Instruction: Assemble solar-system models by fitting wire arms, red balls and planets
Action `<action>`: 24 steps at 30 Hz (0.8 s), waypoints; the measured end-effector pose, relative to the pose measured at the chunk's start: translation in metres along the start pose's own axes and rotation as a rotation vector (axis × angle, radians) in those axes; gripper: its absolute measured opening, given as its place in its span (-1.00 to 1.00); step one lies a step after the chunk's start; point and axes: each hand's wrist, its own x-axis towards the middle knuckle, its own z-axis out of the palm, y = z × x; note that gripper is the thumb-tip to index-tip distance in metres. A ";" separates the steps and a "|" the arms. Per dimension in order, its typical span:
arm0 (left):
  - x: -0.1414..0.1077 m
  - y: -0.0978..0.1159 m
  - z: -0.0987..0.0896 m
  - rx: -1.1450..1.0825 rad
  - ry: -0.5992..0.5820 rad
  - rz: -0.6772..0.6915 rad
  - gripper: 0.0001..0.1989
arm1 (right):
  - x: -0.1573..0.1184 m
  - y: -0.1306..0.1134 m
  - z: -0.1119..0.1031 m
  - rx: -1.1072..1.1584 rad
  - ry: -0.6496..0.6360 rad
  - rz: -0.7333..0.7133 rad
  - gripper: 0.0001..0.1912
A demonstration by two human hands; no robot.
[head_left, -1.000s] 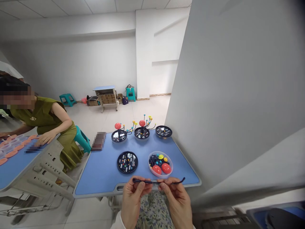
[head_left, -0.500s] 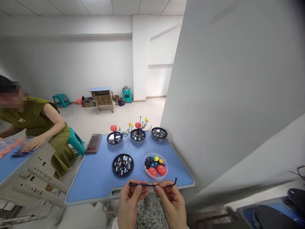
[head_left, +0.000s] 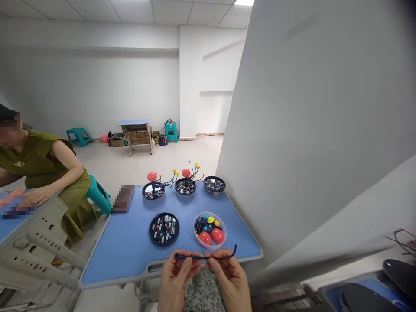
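Observation:
Between both hands, over the near edge of the desk, is a thin black plastic rod [head_left: 204, 257] with a bent-up right end. My left hand [head_left: 178, 275] pinches its thicker left part. My right hand [head_left: 229, 275] pinches it right of the middle, with the curved tip sticking out past the fingers. Just beyond my hands stands a clear round bowl [head_left: 210, 248] with red half-balls [head_left: 217, 235], small yellow and blue balls and black parts. A black printed disc [head_left: 164, 229] with a short peg lies to its left.
Along the far desk edge stand two planet models [head_left: 152, 177] [head_left: 186, 173] on round bases and a third base [head_left: 214, 184]. A brown blurred item [head_left: 123, 199] lies at the left edge. A grey wall [head_left: 292, 151] rises at right. Another person [head_left: 58, 169] sits at a desk on the left.
The view has shifted slightly, so the desk and its things appear a little further left and lower. Both hands keep their pinch on the rod.

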 end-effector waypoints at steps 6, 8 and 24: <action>0.001 0.000 -0.002 0.012 0.000 0.009 -0.69 | 0.001 -0.004 -0.006 -0.080 -0.039 -0.004 -0.74; 0.000 0.001 -0.001 0.023 -0.003 0.013 -0.70 | 0.002 -0.006 -0.006 -0.103 -0.040 -0.013 -0.74; -0.003 -0.008 -0.007 0.086 0.001 -0.014 -0.68 | -0.003 -0.003 -0.006 -0.157 -0.001 0.013 -0.69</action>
